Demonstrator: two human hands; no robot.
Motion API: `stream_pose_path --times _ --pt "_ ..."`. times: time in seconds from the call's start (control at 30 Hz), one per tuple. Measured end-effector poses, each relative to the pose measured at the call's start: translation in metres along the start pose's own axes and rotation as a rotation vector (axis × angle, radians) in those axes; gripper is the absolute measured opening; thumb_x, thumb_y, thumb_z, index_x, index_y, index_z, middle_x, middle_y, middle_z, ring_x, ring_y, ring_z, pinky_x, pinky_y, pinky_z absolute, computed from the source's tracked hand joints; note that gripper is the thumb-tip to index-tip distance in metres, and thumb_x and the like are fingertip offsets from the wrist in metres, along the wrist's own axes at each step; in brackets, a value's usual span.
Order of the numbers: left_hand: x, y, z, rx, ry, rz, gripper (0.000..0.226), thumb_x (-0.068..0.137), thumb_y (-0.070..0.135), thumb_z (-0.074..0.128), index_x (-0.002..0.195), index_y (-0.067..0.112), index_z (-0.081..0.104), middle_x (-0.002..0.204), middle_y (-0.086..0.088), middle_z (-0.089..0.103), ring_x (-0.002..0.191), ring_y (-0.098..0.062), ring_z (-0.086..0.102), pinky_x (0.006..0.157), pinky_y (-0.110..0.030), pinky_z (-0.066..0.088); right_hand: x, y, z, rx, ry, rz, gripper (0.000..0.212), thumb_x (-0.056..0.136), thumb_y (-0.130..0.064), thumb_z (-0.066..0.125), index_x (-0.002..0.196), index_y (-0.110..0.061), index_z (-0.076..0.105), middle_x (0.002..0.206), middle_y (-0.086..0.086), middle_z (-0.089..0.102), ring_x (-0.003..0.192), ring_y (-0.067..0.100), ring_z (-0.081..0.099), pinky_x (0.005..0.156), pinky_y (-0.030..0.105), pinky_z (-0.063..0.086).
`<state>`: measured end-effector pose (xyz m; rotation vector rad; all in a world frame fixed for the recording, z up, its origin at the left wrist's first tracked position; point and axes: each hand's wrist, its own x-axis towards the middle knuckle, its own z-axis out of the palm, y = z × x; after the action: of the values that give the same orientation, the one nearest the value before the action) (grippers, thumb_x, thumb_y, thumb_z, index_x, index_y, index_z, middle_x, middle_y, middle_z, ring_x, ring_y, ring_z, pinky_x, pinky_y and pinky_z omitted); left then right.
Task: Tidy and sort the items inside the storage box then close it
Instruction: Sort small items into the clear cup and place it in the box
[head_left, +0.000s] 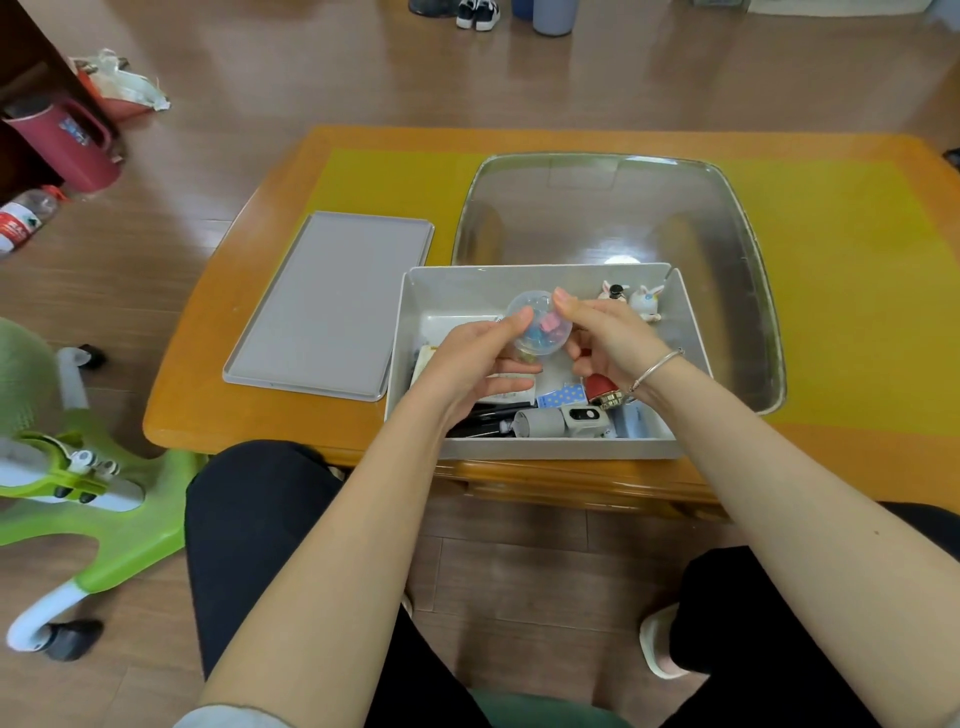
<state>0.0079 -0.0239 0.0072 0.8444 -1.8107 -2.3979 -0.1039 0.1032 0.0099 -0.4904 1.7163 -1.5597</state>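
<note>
Both hands gripping a clear ball (540, 325) over the open grey box (680, 332), left hand (480, 358) cupping beneath, right hand (602, 338) pinching its side, lid (327, 306) lying alongside.

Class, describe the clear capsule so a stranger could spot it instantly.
Find the grey storage box on the orange table. Above it, the left hand and right hand hold a clear round capsule. Unlike everything else there, it is see-through, with small pink and blue pieces inside.

— How are the hands?
— Both raised together, forearms stretched forward. The left hand (475, 358) has its fingers curled, thumb up.
— The right hand (605, 332)?
— Fingers bent, pinching, wrist turned inward.
</note>
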Motion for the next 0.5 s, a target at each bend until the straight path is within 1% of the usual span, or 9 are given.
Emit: stream_pose_path --times 0.07,0.13,0.17,0.23,0.3,0.33,0.4,0.5 --pt "-0.0007 0.0008 -0.0004 -0.041 -0.01 -0.007 0.031 0.093 0.041 0.058 0.102 0.012 0.066 0.096 -0.014 0.073 0.083 -0.021 0.071 0.065 -0.028 0.057 0.0 -0.0012 -0.0014 0.012 0.014 0.011 0.037 0.091 -0.041 0.055 0.071 -0.01 0.063 0.055 0.0 0.045 0.052 0.012 0.036 0.044 0.023 0.026" --pt "-0.0005 0.0021 -0.0012 -0.053 -0.002 0.009 0.029 0.094 0.041 0.057 0.1 0.014 0.067 0.089 -0.008 0.073 0.079 -0.017 0.07 0.064 -0.027 0.056 -0.0001 -0.0029 -0.003 0.017 0.008 0.018 0.036 0.09 -0.043 0.056 0.071 -0.013 0.064 0.054 -0.002 0.049 0.052 0.011 0.041 0.042 0.022 0.031" --pt "-0.0004 0.0026 -0.0015 -0.046 0.008 0.025 0.029 0.094 0.041 0.057 0.1 0.014 0.068 0.086 -0.005 0.073 0.077 -0.015 0.069 0.062 -0.026 0.055 -0.0003 -0.0038 -0.004 0.008 0.005 0.018 0.036 0.09 -0.043 0.056 0.074 -0.013 0.065 0.057 -0.001 0.052 0.054 0.011 0.044 0.041 0.022 0.035" --pt "-0.0002 0.0034 -0.0011 -0.026 0.017 0.062 0.029 0.094 0.039 0.057 0.097 0.012 0.068 0.082 -0.003 0.072 0.074 -0.013 0.066 0.06 -0.024 0.054 -0.0001 -0.0053 -0.0054 -0.019 -0.01 0.008 0.036 0.09 -0.043 0.055 0.085 -0.01 0.067 0.071 0.003 0.059 0.063 0.013 0.051 0.043 0.024 0.042" --pt "-0.0002 0.0034 0.0008 -0.024 0.019 0.086 0.031 0.095 0.037 0.056 0.094 0.009 0.068 0.084 -0.007 0.071 0.075 -0.014 0.066 0.061 -0.024 0.055 0.0001 -0.0074 -0.0046 -0.018 -0.031 -0.012 0.038 0.092 -0.04 0.052 0.091 -0.005 0.067 0.083 0.01 0.063 0.068 0.015 0.057 0.047 0.023 0.05" --pt "-0.0007 0.003 0.0023 -0.037 0.024 0.091 0.031 0.096 0.035 0.055 0.093 0.007 0.068 0.084 -0.008 0.07 0.075 -0.015 0.067 0.061 -0.025 0.055 -0.0001 -0.0084 -0.0033 -0.007 -0.034 -0.028 0.038 0.094 -0.037 0.05 0.09 -0.004 0.066 0.085 0.013 0.064 0.068 0.015 0.06 0.05 0.023 0.052" --pt "-0.001 0.0026 0.0055 -0.064 0.036 0.094 0.03 0.097 0.032 0.055 0.09 0.005 0.067 0.084 -0.011 0.069 0.073 -0.017 0.067 0.062 -0.025 0.057 0.0001 -0.0091 -0.0004 0.033 -0.02 -0.056 0.037 0.097 -0.031 0.047 0.085 -0.001 0.065 0.082 0.015 0.064 0.066 0.016 0.062 0.054 0.023 0.054" --pt "-0.0007 0.0024 0.0071 -0.067 0.034 0.096 0.029 0.097 0.03 0.055 0.088 0.004 0.066 0.081 -0.012 0.07 0.069 -0.016 0.068 0.064 -0.024 0.058 0.0007 -0.0092 0.0013 0.077 0.003 -0.075 0.036 0.098 -0.027 0.046 0.08 -0.001 0.064 0.075 0.014 0.061 0.062 0.017 0.059 0.05 0.023 0.051"
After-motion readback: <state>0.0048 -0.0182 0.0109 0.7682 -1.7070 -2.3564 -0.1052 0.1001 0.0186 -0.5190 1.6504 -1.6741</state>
